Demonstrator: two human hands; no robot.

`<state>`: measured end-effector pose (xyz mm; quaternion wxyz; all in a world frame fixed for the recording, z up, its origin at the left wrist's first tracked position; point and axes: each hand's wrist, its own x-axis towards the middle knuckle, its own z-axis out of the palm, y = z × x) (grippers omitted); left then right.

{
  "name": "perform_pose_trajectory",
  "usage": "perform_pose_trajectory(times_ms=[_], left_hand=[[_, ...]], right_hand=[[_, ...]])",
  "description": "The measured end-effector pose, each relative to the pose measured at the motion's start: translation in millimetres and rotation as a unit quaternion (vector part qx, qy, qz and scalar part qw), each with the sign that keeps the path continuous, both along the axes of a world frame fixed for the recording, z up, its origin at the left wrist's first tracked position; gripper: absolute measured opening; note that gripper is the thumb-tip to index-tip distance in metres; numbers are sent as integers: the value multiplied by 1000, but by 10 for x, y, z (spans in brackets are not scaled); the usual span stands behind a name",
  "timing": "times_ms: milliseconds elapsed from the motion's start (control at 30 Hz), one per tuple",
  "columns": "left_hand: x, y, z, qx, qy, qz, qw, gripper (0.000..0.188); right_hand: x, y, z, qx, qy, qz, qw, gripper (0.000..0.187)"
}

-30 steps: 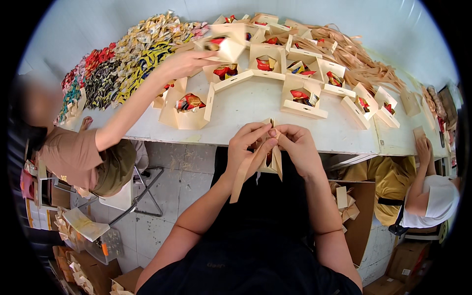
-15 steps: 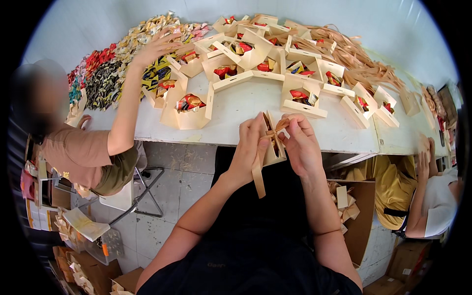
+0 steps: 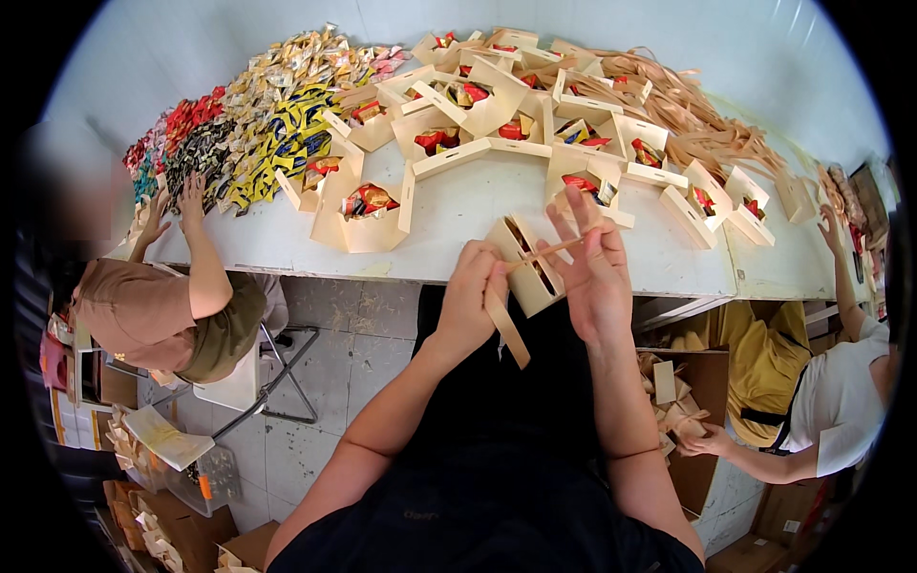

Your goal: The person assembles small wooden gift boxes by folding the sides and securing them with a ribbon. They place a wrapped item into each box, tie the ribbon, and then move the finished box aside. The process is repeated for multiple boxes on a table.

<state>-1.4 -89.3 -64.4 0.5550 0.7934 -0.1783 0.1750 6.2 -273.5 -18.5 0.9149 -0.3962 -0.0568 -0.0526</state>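
Note:
A small cream gift box (image 3: 531, 292) with slots in its top is held over the table's front edge, in front of my lap. My left hand (image 3: 468, 298) is closed at its left side, thumb and fingers pressing the tan ribbon (image 3: 509, 334) against it. One ribbon tail hangs below that hand. On the right, my right hand (image 3: 597, 272) pinches the other length, drawn taut across the box top; its remaining fingers are spread upward. Just beyond, an open box (image 3: 590, 212) with red and dark wrapped sweets stands on the table.
Many open boxes (image 3: 363, 229) of sweets cover the white table's (image 3: 458, 210) far half. Wrapped sweets (image 3: 296, 143) are heaped left, loose ribbons (image 3: 716, 143) right. One person (image 3: 153, 306) sits left; another at right reaches into a carton (image 3: 702, 420) with folded pieces.
The ribbon bow or loop on the box is now a straight taut strand, my right hand slightly farther right. The left person's arm has drawn back; the right person's hand has reached the carton.

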Motion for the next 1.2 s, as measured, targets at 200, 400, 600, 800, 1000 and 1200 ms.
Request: perform_pose_trajectory(times_ms=[200,400,600,800,1000,1200], left_hand=[[-29,269,-106,-16,-1,63,998,27],[-114,565,-51,-196,262,-95,940,39],[-449,902,280,-152,287,-243,914,55],[-848,995,574,119,-21,150,981,45],[-758,439,638,189,-191,216,939,44],[-333,102,242,28,-63,48,996,40]], right_hand=[[15,-20,-406,-106,74,-136,982,16],[-51,-154,-461,-283,79,-154,943,18],[-330,-142,-181,-483,-155,-347,789,30],[26,-6,96,-619,-311,-157,704,30],[77,60,-27,-610,-256,-91,744,14],[48,188,-62,-573,-223,-114,781,7]])
